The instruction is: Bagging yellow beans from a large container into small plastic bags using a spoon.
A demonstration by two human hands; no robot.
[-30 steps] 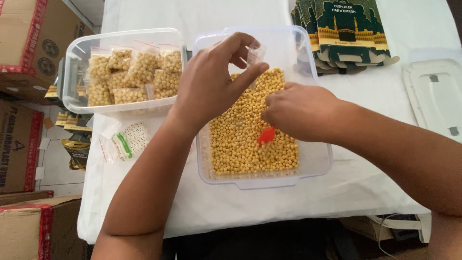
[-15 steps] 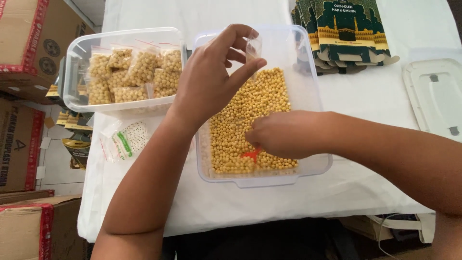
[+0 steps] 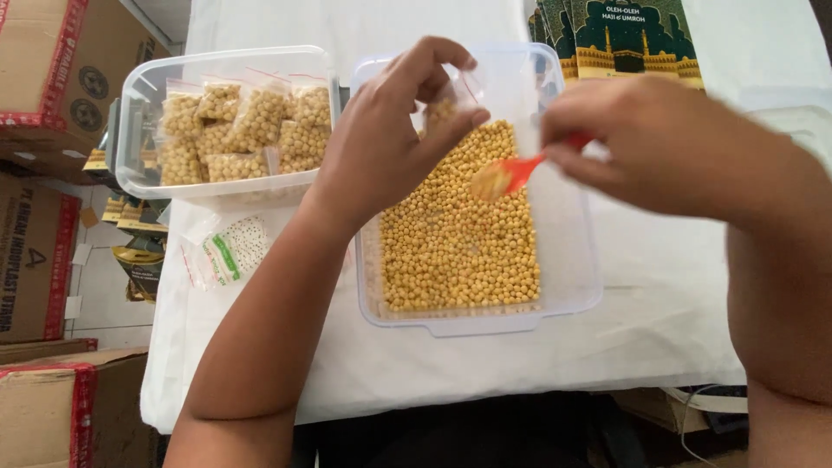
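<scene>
Fingers (image 3: pixel 451 130) pinching bag (image 3: pixel 451 104), spoon (image 3: pixel 520 173) loaded

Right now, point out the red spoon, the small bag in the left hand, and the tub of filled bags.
red spoon (image 3: pixel 518 171), head view, on its bowl end.
small bag (image 3: pixel 452 102), head view, on its clear front.
tub of filled bags (image 3: pixel 132 102), head view, on its left wall.
</scene>
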